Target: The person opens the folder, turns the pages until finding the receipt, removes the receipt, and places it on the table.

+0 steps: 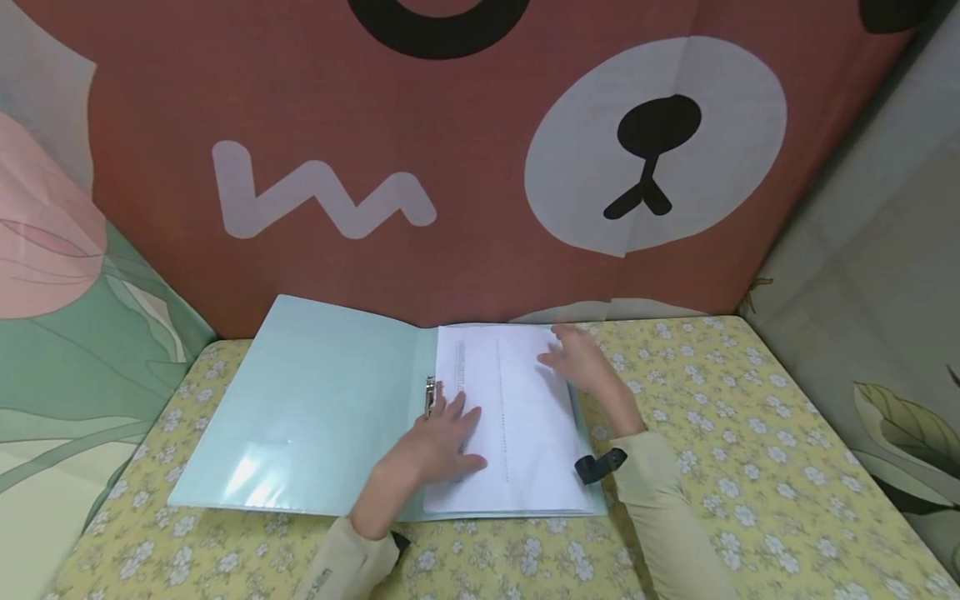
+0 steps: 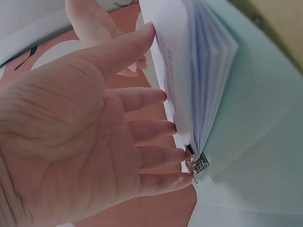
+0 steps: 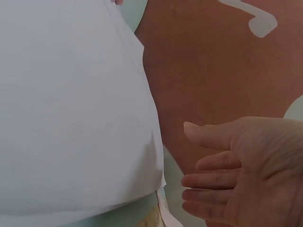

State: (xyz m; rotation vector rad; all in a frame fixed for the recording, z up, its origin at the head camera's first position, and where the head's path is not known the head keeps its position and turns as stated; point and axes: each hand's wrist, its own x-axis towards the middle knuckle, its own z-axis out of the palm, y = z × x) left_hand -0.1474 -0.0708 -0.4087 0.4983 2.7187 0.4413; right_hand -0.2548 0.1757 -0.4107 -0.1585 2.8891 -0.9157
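Note:
A light green folder point(image 1: 322, 392) lies spread open on the table, with a stack of white paper point(image 1: 532, 417) on its right side. At the fold is a metal clip point(image 1: 430, 395), seen closer as a metal clip point(image 2: 198, 168) in the left wrist view. My left hand point(image 1: 431, 446) has its fingers spread, the fingertips touching the top sheet near its left edge and the clip. Over the paper's far right corner is my right hand point(image 1: 588, 362), fingers extended; in the right wrist view that hand point(image 3: 246, 170) holds nothing and stands apart from the sheets.
A yellow flowered cloth point(image 1: 727, 467) covers the table. Behind the table stands a reddish-brown backdrop point(image 1: 472, 275) with a cartoon face, and patterned panels rise at both sides. The folder's far edge is close to the backdrop.

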